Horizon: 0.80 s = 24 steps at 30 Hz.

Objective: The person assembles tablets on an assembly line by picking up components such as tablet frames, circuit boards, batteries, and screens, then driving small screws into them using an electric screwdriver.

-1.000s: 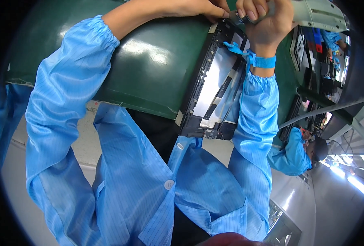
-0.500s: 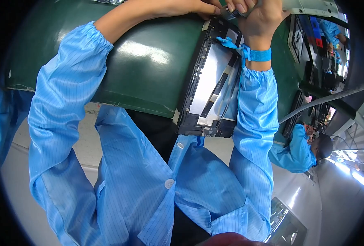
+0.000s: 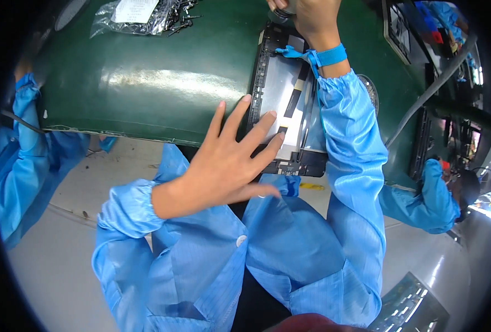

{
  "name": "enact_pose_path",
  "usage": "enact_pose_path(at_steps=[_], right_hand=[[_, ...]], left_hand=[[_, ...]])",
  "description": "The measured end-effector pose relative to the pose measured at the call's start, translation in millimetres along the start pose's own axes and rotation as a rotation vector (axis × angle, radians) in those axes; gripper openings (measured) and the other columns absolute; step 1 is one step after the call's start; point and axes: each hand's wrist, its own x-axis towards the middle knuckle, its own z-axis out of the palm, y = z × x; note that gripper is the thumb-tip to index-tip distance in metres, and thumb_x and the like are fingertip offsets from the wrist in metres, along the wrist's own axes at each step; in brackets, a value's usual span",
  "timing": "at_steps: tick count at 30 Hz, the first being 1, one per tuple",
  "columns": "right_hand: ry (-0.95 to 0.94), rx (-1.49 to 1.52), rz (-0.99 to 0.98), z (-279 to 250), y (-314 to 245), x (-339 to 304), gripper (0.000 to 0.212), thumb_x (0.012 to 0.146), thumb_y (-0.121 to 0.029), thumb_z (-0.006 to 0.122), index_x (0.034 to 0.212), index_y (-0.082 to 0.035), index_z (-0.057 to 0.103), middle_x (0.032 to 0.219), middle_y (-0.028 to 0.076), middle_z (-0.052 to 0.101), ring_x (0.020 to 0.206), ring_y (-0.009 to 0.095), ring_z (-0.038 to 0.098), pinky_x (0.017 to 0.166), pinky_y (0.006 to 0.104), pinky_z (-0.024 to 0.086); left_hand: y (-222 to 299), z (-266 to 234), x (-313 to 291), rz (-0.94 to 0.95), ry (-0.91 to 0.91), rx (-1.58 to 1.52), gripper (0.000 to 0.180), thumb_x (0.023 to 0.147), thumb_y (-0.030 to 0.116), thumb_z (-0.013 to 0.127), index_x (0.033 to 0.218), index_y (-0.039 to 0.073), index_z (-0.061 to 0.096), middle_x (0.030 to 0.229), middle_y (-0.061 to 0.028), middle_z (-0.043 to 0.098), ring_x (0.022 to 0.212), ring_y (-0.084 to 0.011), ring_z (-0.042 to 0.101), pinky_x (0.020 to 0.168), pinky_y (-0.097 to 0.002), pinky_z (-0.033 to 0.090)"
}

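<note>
A flat electronic panel with a black frame, a silver sheet and dark strips lies at the table's front edge. My left hand is open with its fingers spread. Its fingertips reach over the panel's left side near the front corner; I cannot tell whether they press on it. At the panel's far end my right hand is closed around a grey, rounded tool, mostly cut off by the upper edge. A blue wrist strap circles my right wrist, and its loose end hangs over the panel.
The green table carries a clear plastic bag with small black screws beside it. A round dish stands right of my right sleeve. A grey cable crosses at right. Blue-sleeved people sit on the left and right.
My left hand has come back from the far end, near my right hand, to the panel's near left side and spread its fingers. The view has shifted, and the bag and screws show more fully.
</note>
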Motion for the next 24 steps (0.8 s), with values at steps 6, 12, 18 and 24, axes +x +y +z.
enact_pose_path(at_steps=[6, 12, 18, 24], right_hand=[[0.100, -0.058, -0.007, -22.1, -50.7, -15.3, 0.025, 0.096, -0.014, 0.073, 0.116, -0.001, 0.068, 0.058, -0.001, 0.052, 0.041, 0.010, 0.048, 0.040, 0.0273, 0.041], [0.313, -0.027, -0.110, -107.6, -75.9, -37.8, 0.022, 0.098, -0.012, 0.063, 0.116, 0.001, 0.066, 0.052, -0.004, 0.041, 0.037, 0.010, 0.040, 0.038, 0.0280, 0.039], [0.485, -0.094, -0.147, -180.7, -76.1, -67.5, 0.020, 0.097, -0.010, 0.059, 0.113, 0.002, 0.064, 0.051, -0.003, 0.039, 0.035, 0.010, 0.037, 0.036, 0.0283, 0.039], [0.544, -0.046, -0.185, -211.1, -78.2, -89.5, 0.020, 0.098, -0.009, 0.056, 0.113, 0.003, 0.062, 0.051, -0.003, 0.036, 0.034, 0.010, 0.034, 0.035, 0.0289, 0.038]], left_hand=[[-14.0, 7.3, 2.9, 0.044, 0.158, 0.135, 0.076, 0.074, 0.048, 0.087, 0.139, 0.017, 0.064, 0.146, -0.0157, 0.055, 0.133, -0.0476, 0.052, 0.101, -0.0496, 0.054], [-89.6, -9.0, 93.8, 0.150, 0.304, 0.311, 0.063, 0.086, 0.048, 0.078, 0.134, 0.010, 0.063, 0.139, -0.0209, 0.059, 0.124, -0.0460, 0.061, 0.096, -0.0481, 0.057], [-168.6, -34.0, 213.8, 0.089, 0.403, 0.265, 0.032, 0.096, 0.027, 0.072, 0.117, 0.003, 0.073, 0.126, -0.0270, 0.066, 0.110, -0.0455, 0.066, 0.095, -0.0459, 0.055], [-234.5, -36.9, 282.1, 0.027, 0.432, 0.333, 0.037, 0.096, 0.028, 0.070, 0.123, 0.002, 0.072, 0.129, -0.0286, 0.065, 0.117, -0.0466, 0.063, 0.102, -0.0454, 0.051]])
